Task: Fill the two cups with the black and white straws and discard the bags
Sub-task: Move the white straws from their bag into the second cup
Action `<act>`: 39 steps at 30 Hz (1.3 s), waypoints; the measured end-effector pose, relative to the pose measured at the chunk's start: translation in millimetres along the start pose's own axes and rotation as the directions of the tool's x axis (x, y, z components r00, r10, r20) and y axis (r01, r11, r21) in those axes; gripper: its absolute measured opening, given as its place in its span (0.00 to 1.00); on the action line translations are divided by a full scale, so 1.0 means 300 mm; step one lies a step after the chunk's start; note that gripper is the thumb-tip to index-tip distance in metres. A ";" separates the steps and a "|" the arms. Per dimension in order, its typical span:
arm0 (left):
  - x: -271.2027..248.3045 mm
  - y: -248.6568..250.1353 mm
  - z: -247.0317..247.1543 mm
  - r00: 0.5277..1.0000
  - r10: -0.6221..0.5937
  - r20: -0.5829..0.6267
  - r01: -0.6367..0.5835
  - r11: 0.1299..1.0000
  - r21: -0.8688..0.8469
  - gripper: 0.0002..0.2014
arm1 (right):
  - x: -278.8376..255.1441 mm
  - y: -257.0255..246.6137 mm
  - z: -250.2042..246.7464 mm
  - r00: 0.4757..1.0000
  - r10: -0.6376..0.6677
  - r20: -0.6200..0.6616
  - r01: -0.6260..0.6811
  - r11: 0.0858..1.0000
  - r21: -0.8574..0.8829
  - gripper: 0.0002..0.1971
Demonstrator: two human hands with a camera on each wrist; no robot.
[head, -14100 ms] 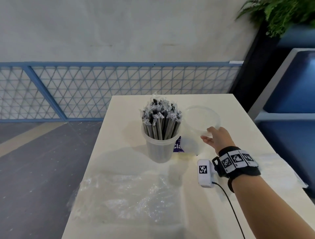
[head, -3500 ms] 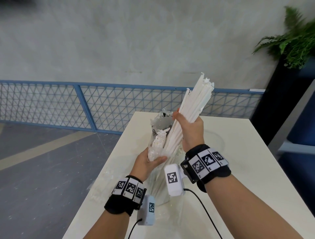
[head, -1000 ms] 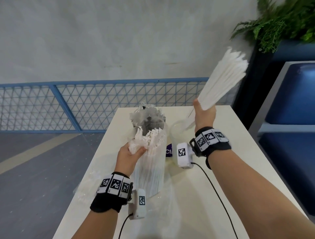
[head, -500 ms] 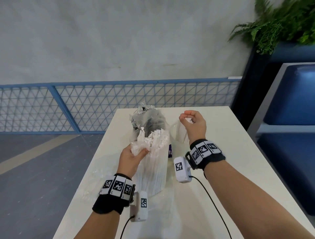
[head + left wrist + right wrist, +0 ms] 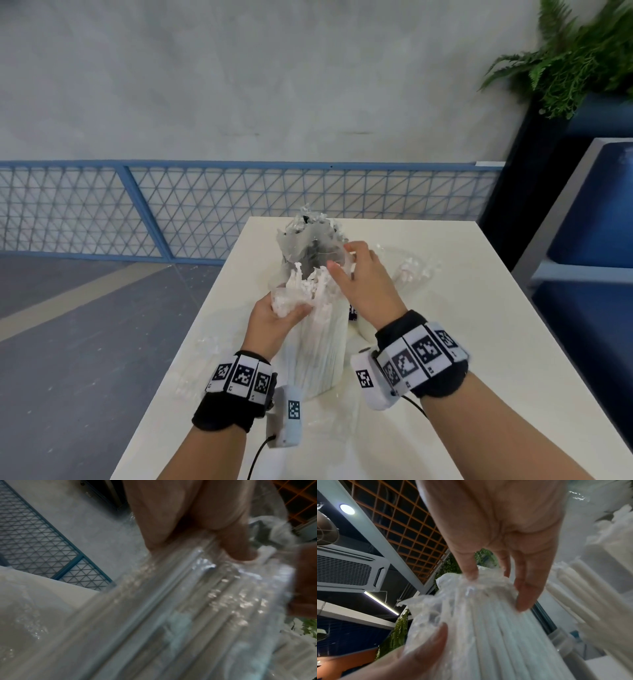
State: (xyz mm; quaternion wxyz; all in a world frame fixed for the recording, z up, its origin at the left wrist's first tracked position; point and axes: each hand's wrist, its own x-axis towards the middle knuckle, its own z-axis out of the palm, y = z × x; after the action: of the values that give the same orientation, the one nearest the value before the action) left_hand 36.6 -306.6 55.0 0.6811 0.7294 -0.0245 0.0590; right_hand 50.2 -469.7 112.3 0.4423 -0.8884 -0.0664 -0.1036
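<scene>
A clear bag of white straws [image 5: 318,349] stands upright on the white table [image 5: 462,342]. My left hand [image 5: 291,310] grips its bunched top from the left. My right hand [image 5: 339,257] reaches over the bag with fingers spread. In the right wrist view its fingertips [image 5: 527,601] touch the bag's crumpled top [image 5: 479,595]. Behind the bag stands the cup of black straws [image 5: 308,246], partly hidden. To the right a clear cup [image 5: 411,270] holds white straws [image 5: 590,595]. The left wrist view is blurred: fingers [image 5: 231,540] on plastic [image 5: 171,615].
An empty clear bag [image 5: 202,346] lies crumpled on the table's left side, near the edge. A blue mesh fence [image 5: 171,209] runs behind the table. A potted plant [image 5: 575,61] and a blue shelf unit [image 5: 599,222] stand to the right.
My right hand lowered its bundle of white straws into the right cup, let go and came back over the bag's top. My left hand kept its grip on the bag.
</scene>
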 end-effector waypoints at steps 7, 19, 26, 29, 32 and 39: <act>-0.003 0.009 -0.010 0.981 -0.101 0.168 0.110 0.993 -0.044 0.36 | -0.007 0.051 0.036 0.964 0.136 0.228 -0.224 0.876 0.426 0.22; 0.011 -0.026 -0.025 0.984 -0.099 0.145 0.109 0.992 -0.064 0.25 | -0.071 0.052 -0.048 0.950 -0.266 0.162 0.264 0.964 0.037 0.18; 0.011 -0.044 -0.014 0.977 -0.076 0.198 0.067 0.997 0.049 0.29 | -0.079 0.112 -0.004 0.968 -0.232 0.100 0.215 0.965 0.150 0.18; 0.013 -0.052 -0.009 0.988 -0.056 0.146 0.052 0.998 0.032 0.30 | -0.082 0.121 0.017 0.972 -0.235 0.007 0.232 0.962 0.147 0.19; 0.012 -0.060 -0.012 0.988 -0.070 0.139 0.067 0.997 0.030 0.32 | -0.082 0.122 0.033 0.973 -0.214 -0.085 0.221 0.972 0.083 0.22; 0.019 -0.072 -0.038 0.992 -0.097 0.077 0.097 0.995 0.008 0.31 | -0.068 0.094 -0.013 0.956 -0.228 0.182 0.193 0.962 0.192 0.15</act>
State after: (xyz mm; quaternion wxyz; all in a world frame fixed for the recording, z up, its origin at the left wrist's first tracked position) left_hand 44.1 -293.3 35.2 0.6802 0.7329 -0.0151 -0.0021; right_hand 35.8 -490.4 87.9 0.4946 -0.8406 -0.2143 -0.0531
